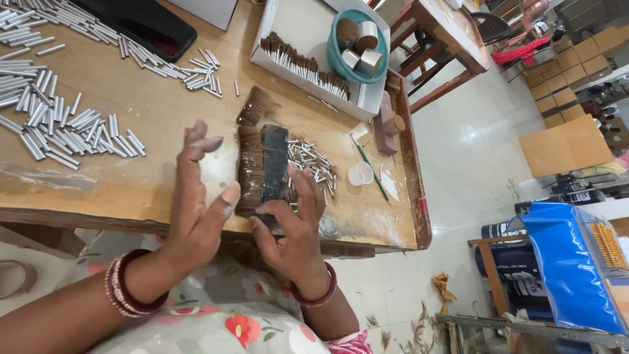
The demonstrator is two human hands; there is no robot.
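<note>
A flat bundle of brown bristle hair lies on the wooden table with a dark block resting across it. My right hand touches the near end of the bundle and block, fingers spread, holding nothing I can make out. My left hand hovers just left of the bundle, fingers apart and dusty, empty. A small heap of short metal tubes lies right of the block.
Many silver metal tubes cover the left of the table. A white tray holds tipped brushes and a teal basket. A clear cup, green stick, wooden blocks, blue bag and cartons are to the right.
</note>
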